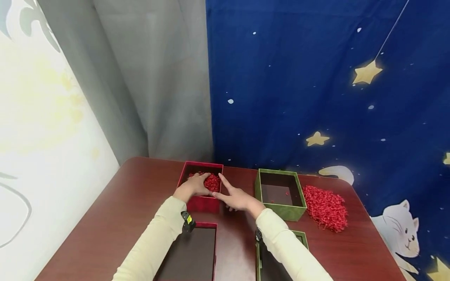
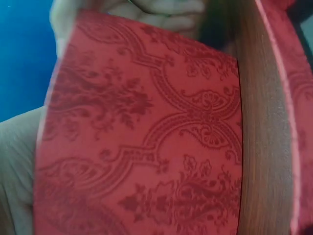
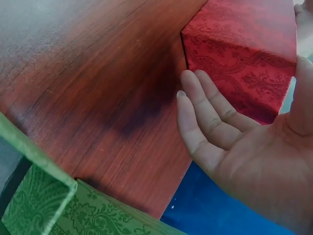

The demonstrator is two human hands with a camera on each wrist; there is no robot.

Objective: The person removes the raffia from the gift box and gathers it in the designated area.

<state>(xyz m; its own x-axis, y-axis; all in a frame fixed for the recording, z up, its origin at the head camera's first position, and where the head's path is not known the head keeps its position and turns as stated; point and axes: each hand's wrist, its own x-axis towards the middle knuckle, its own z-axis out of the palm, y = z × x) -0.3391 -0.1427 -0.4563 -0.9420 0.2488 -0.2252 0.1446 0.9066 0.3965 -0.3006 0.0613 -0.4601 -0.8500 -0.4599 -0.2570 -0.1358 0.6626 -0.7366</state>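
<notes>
A red patterned box (image 1: 204, 203) with red shredded paper (image 1: 212, 182) inside stands at the table's far side. My left hand (image 1: 193, 185) reaches over its near left rim, fingers spread above the shreds. In the left wrist view, the box's outer wall (image 2: 146, 122) hides much of that hand (image 2: 17, 171). My right hand (image 1: 237, 198) is at the box's right side with thumb and index finger spread along the rim. The right wrist view shows the other fingers of the right hand (image 3: 259, 156) loosely bent beside the outer wall (image 3: 239, 68); contact is unclear.
A green box (image 1: 284, 212) with a few red shreds inside stands to the right, beside a pile of red shredded paper (image 1: 327, 208). Nearer me lie a red-edged lid or tray (image 1: 193, 253) and a green-edged one (image 1: 302, 236), partly under my sleeves. Curtains hang behind the table (image 1: 140, 187).
</notes>
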